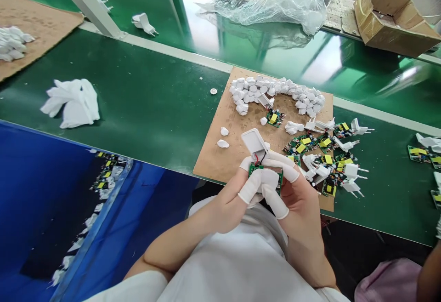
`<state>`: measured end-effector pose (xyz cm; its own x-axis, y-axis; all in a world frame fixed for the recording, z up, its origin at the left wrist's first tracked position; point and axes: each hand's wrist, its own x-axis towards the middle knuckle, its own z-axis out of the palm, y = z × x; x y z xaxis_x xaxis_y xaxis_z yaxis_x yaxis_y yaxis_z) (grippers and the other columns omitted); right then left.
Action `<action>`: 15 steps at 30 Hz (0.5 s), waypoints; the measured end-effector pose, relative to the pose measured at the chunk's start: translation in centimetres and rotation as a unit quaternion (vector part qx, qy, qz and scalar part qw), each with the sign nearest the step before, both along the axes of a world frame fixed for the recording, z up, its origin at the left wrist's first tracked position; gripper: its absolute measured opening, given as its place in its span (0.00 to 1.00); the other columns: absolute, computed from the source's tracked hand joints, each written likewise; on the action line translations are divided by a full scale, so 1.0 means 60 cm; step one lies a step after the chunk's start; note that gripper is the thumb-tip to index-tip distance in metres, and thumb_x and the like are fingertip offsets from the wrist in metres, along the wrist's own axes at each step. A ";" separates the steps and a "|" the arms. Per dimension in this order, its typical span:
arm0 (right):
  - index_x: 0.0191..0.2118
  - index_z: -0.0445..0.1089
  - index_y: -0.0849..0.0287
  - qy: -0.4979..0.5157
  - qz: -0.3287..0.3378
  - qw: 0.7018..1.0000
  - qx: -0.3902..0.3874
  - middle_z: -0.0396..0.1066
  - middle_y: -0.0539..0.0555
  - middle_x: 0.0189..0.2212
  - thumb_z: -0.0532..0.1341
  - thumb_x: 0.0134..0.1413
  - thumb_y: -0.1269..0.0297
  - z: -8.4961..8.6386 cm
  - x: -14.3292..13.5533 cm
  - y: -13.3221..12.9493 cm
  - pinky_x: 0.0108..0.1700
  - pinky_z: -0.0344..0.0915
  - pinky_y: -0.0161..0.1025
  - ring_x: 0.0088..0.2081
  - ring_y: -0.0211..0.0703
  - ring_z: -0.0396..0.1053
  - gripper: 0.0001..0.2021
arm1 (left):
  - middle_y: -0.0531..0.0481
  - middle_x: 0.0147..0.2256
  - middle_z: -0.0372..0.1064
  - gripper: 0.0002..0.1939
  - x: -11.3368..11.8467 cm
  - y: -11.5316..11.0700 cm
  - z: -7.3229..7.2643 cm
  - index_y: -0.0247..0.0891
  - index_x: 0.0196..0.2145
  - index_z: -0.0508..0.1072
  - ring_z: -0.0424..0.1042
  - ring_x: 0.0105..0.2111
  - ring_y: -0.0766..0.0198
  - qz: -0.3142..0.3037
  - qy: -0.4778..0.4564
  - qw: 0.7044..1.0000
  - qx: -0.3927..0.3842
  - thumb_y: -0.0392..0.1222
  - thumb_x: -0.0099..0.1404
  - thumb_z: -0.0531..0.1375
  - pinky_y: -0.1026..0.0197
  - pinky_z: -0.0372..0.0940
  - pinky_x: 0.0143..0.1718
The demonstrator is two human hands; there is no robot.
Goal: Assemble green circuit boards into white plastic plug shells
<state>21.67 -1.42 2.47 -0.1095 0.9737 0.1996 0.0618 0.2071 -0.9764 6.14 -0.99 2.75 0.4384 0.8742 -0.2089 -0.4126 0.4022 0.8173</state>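
Both hands wear white finger covers and meet above the front edge of a cardboard sheet (210, 155). Between them is a green circuit board (252, 168), joined by red and black wires to a white plug housing (254, 141) that sticks up above the fingers. My left hand (241, 191) grips the board's left side. Closed on its right side is my right hand (292, 187). Both thumbs press a small white piece (270, 178) against the board; its exact shape is partly hidden. Another board (274, 118) with a yellow part lies on the cardboard beyond.
White pieces (255, 88) form an arc on the cardboard. Boards with plug housings (327, 159) pile up at the right. White gloves (74, 102) lie left on the green table (148, 104). A blue bin (93, 233), an open box (396, 21) and a person's arm (429, 274) also show.
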 end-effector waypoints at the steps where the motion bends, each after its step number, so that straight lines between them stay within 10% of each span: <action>1: 0.59 0.76 0.48 0.009 0.004 1.000 0.000 0.75 0.59 0.61 0.68 0.65 0.66 0.000 0.000 -0.002 0.59 0.77 0.50 0.63 0.54 0.73 0.18 | 0.55 0.32 0.60 0.35 0.004 -0.002 0.000 0.43 0.67 0.65 0.49 0.26 0.68 0.022 0.008 1.000 0.000 0.66 0.72 0.58 0.64 0.54 0.27; 15: 0.53 0.80 0.48 0.031 -0.028 0.998 -0.050 0.77 0.59 0.58 0.64 0.67 0.54 0.016 -0.003 -0.013 0.55 0.79 0.57 0.58 0.62 0.76 0.13 | 0.53 0.33 0.60 0.30 0.000 -0.001 0.010 0.42 0.63 0.71 0.51 0.26 0.70 -0.044 -0.065 0.997 -0.010 0.62 0.72 0.61 0.64 0.50 0.25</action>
